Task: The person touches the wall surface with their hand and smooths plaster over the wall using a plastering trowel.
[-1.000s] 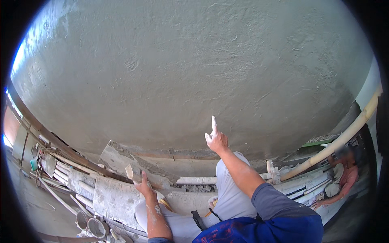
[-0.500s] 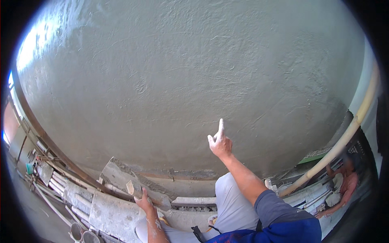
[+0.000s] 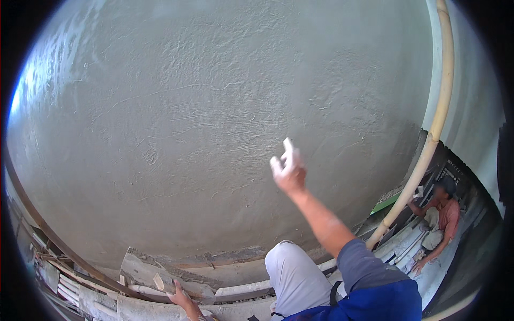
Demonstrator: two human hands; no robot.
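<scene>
In front of the wet grey plaster wall (image 3: 214, 123) my right hand (image 3: 290, 172) is raised, its whitened fingers loosely spread and holding nothing. Motion smears it slightly, and I cannot tell whether a fingertip touches the plaster. Low on the left, my left hand (image 3: 183, 300) is closed around a pale wooden piece (image 3: 159, 282), with the thumb up. Only the blunt end of that piece shows; the rest is hidden by the hand. Just behind it leans a mortar-smeared board (image 3: 140, 267) at the foot of the wall.
A bamboo pole (image 3: 428, 144) rises on the right, and a dark pole (image 3: 51, 232) slants along the left. Beyond the bamboo, a co-worker (image 3: 447, 216) crouches on the planks. Bamboo lengths (image 3: 69, 289) lie at lower left. My bent knee (image 3: 292, 267) is close to the wall.
The view has swung right and up. My right hand has gone from a pointing finger to looser, spread fingers. The left hand still grips the wooden piece.
</scene>
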